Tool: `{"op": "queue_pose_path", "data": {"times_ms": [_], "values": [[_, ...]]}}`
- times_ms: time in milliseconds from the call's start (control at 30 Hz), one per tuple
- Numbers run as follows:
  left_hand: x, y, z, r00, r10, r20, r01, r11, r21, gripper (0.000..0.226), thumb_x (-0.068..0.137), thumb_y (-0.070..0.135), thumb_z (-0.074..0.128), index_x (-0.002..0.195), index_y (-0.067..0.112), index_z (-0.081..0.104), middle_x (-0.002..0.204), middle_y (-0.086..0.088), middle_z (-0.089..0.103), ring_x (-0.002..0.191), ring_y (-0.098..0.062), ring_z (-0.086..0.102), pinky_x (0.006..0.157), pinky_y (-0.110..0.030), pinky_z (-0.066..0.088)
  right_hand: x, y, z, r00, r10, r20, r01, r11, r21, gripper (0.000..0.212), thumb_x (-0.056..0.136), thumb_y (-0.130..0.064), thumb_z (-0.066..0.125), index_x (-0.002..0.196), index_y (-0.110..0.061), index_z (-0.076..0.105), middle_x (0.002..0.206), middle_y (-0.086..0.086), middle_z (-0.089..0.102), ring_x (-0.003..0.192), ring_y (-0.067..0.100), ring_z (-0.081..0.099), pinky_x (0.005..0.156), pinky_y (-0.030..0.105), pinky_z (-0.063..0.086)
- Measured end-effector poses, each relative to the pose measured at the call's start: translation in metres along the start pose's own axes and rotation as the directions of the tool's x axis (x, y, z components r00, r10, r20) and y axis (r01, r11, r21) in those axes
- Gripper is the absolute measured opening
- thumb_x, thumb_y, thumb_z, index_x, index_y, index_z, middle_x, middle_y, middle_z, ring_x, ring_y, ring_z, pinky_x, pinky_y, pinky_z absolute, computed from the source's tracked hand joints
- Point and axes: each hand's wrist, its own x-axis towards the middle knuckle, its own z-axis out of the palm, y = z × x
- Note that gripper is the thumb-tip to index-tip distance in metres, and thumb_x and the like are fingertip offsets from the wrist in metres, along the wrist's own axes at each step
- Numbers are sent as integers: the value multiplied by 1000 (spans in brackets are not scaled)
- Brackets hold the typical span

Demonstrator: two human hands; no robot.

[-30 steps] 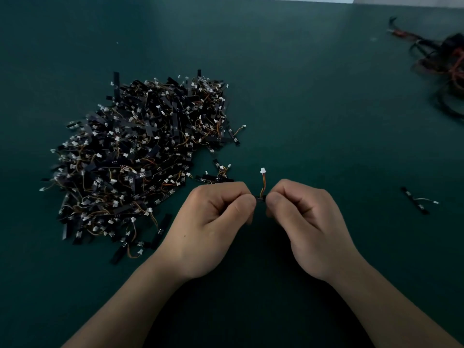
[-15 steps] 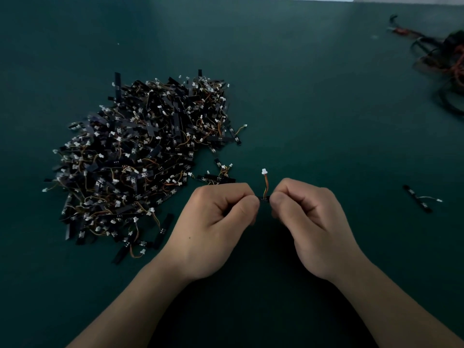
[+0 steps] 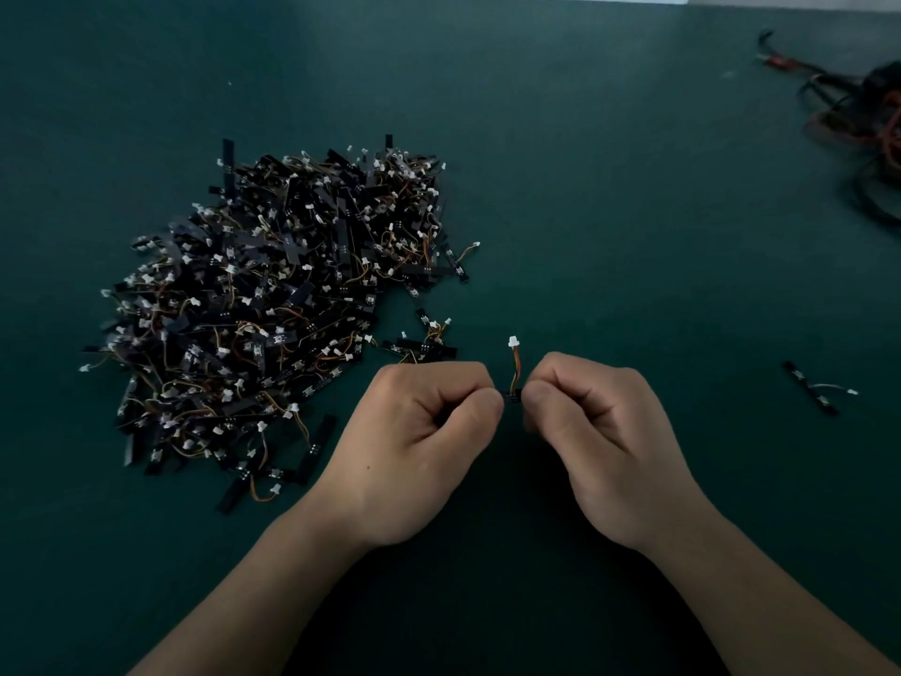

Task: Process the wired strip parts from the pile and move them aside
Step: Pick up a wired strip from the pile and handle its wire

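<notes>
Pinching same wired strip part (image 3: 512,395) between left hand (image 3: 419,446) and right hand (image 3: 599,441), both clenched on it; pose unchanged.

Left hand (image 3: 419,446) and right hand (image 3: 604,441) (knuckles up) close together, fingers (image 3: 453,378) curled tight.

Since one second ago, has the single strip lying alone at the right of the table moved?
No. The single strip keeps the same place relative to the pile and the tangled cables; only the camera shifted slightly.
</notes>
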Motion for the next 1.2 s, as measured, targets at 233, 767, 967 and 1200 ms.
{"op": "queue_pose_path", "data": {"times_ms": [233, 767, 967, 1200], "values": [[0, -1, -1, 1000, -24, 15, 24, 999, -22, 37, 95, 12, 51, 60, 7, 38, 53, 9, 32, 51, -5, 29, 49, -22, 27, 0, 0, 0, 1000, -16, 15, 16, 1000, 5, 33, 98, -33, 51, 66, -25, 48, 53, 5, 40, 47, 27, 34, 43, 40, 27], [-2, -4, -4, 995, 31, 95, -22, 995, -95, 28, 95, 29, 49, 72, 14, 56, 59, 4, 43, 56, -10, 38, 54, -26, 33, -4, 7, -3, 972, -126, 196, 113, 990, 79, 38, 92, -14, 48, 57, -13, 32, 50, -4, 29, 43, 13, 24, 45, 29, 20], [-2, -11, -1, 991, -9, -134, -16, 983, -183, 18, 102, 30, 53, 105, 22, 68, 61, 9, 46, 55, -7, 38, 53, -21, 32, -1, 11, 4, 914, -283, -292, 301, 953, 16, 24, 109, -18, 37, 108, -23, 60, 71, -10, 55, 55, 5, 46, 61, 19, 38], [-3, -12, 4, 930, 197, -311, -11, 859, 511, 21, 94, 11, 61, 111, 20, 70, 102, 13, 63, 96, -10, 57, 86, -23, 43, -1, 16, 3, 976, -147, -163, 146, 989, -16, 36, 109, -35, 45, 137, -19, 61, 81, -4, 69, 64, 6, 62, 63, 12, 44]]}}
